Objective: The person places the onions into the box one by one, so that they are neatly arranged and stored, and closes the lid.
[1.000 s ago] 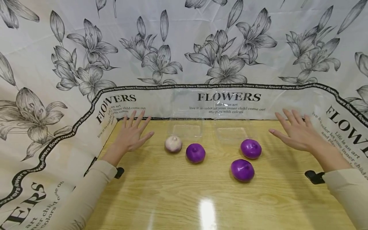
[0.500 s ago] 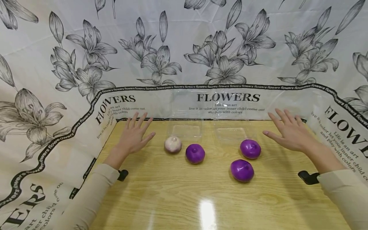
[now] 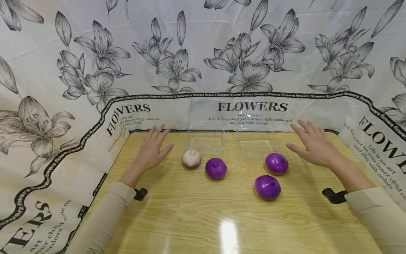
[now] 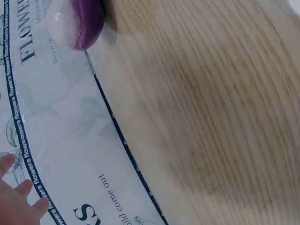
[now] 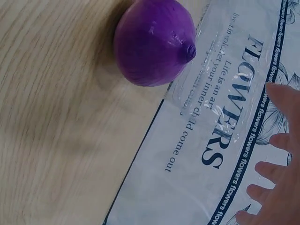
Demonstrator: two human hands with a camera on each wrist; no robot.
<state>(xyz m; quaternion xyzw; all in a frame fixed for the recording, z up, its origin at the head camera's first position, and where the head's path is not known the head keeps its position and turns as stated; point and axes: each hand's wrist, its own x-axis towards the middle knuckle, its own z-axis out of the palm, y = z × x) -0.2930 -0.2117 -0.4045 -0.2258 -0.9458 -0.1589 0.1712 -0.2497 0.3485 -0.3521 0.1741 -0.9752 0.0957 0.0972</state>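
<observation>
In the head view my left hand (image 3: 150, 150) hovers over the table's left side, fingers straight and spread, holding nothing. A whitish bulb with a purple underside (image 3: 191, 158), perhaps garlic, lies nearest it. Beside that is a purple onion (image 3: 216, 168). My right hand (image 3: 314, 146), also spread and holding nothing, is over the right side. Two more purple onions lie to its left, the farther one (image 3: 276, 163) behind the nearer one (image 3: 268, 187). The left wrist view shows the whitish bulb (image 4: 77, 23); the right wrist view shows a purple onion (image 5: 154, 44).
Two clear plastic boxes, the left one (image 3: 205, 145) and the right one (image 3: 255, 147), stand at the table's back with raised transparent lids. A flower-printed cloth (image 3: 203, 60) hangs behind and along both sides. The wooden table (image 3: 196, 218) has a bright reflection near its front.
Both hands have moved slightly inward, the left one to the right and the right one to the left. The bulbs and boxes have stayed in place.
</observation>
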